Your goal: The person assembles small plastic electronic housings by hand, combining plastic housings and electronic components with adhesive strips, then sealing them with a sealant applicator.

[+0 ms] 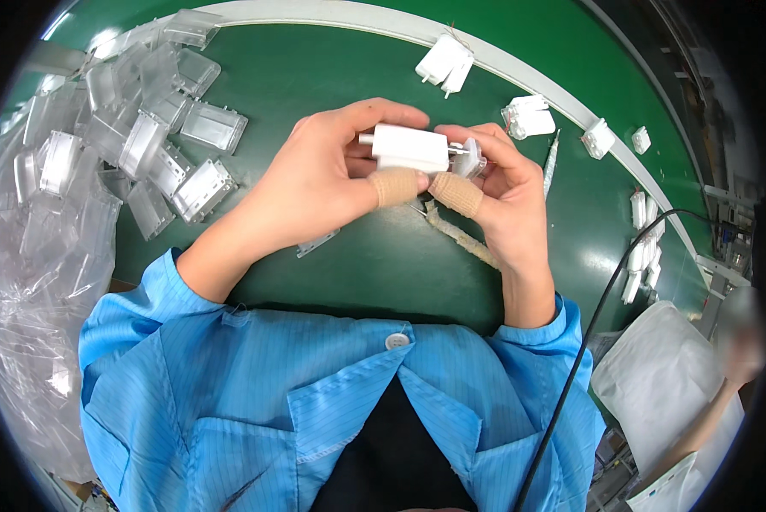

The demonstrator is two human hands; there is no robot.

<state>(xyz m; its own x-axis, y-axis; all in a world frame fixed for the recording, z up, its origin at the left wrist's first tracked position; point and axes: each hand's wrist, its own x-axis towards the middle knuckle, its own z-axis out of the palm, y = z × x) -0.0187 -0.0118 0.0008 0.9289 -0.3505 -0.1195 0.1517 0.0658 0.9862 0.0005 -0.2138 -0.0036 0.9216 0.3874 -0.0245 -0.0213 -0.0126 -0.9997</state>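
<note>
A white plug adapter (410,147) with metal pins is held above the green belt (357,256). My left hand (323,183) grips its left side, thumb wrapped in tan tape. My right hand (502,200), thumb also taped, pinches a small clear plastic cap (470,160) against the adapter's right end. Both blue sleeves come in from the lower edge.
A heap of clear plastic covers (144,128) lies at the left beside a crumpled clear bag (33,299). More white adapters (444,61) (528,117) (643,247) rest along the belt's far rim. A tan strip (461,239) lies under my hands. A black cable (588,341) runs at right, near another person in white (699,410).
</note>
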